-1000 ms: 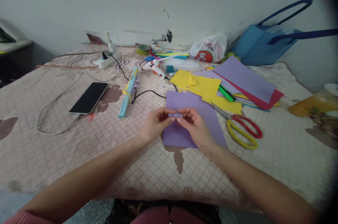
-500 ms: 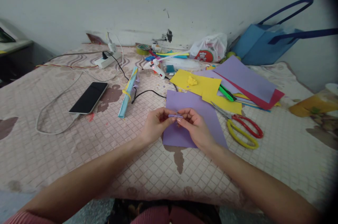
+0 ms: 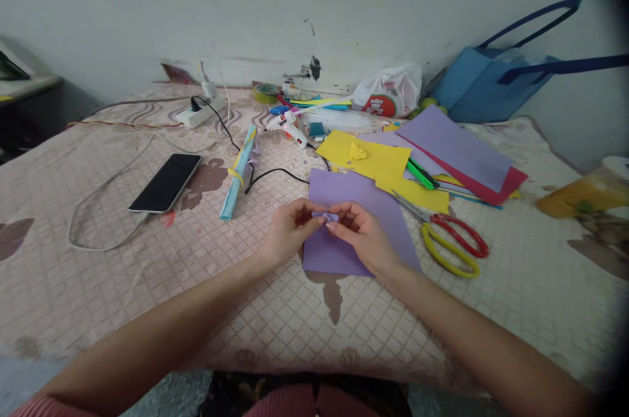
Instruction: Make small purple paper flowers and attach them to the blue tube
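Holding a small purple paper piece [image 3: 325, 216] above a larger purple sheet [image 3: 356, 186] on the table [image 3: 275, 318], we have both hands close together, presumably because something so tiny needs steadying from two sides. Our left hand [image 3: 289, 231] pinches one end, its grip nearly closed; our right hand [image 3: 363, 233] pinches the other likewise.

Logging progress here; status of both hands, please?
Left hand and right hand pinching small purple paper piece. Flat purple paper sheet beneath. Nothing visibly blocking.
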`<state>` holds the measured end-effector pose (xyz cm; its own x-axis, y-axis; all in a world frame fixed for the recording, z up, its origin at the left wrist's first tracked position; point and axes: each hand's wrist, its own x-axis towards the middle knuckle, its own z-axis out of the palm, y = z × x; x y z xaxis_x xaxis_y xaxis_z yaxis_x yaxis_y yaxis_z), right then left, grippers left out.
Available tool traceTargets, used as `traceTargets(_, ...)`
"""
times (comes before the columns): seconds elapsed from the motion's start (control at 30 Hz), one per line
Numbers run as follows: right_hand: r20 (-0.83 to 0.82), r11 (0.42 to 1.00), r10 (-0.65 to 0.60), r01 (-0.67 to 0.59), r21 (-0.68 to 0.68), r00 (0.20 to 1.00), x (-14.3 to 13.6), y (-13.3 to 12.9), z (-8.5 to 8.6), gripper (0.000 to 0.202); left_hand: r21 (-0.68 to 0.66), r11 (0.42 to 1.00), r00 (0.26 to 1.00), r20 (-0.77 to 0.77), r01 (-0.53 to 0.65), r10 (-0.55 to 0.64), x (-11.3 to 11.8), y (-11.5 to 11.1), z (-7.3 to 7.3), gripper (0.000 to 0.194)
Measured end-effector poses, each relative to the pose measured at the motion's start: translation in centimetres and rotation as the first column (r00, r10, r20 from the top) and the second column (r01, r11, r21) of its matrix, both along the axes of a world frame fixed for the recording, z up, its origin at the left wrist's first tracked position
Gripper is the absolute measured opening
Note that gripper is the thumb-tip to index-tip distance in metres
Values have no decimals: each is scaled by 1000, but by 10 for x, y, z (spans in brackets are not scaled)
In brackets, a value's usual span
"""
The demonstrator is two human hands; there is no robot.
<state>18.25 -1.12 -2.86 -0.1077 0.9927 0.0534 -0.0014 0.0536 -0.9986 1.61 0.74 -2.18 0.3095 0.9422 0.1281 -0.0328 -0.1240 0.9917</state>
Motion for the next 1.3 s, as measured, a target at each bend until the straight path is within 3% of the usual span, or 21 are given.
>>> traceTargets(0.33,-26,999,-50,50,-3,998,2,0,-1,20,-167,983,996,70,69,-58,-3,3,4,28)
traceTargets(0.47,-29,999,-43,43,7,999,1,0,0,18,-102,988,992,72,112,-105,-4,3,2,29)
traceTargets(0.77,-61,1000,-17,18,14,998,2,1,0,25,13,997,997,7,81,-81,-2,1,0,25)
traceTargets(0.97,25,996,-33,30,88,999,0,-2,4,20,192,981,991,-137,38,-11,-2,-5,2,27)
traceTargets(1.3,47,992,-75,70,101,996,-3,-7,8,16,186,983,991,-132,1,24,-2,-4,2,21)
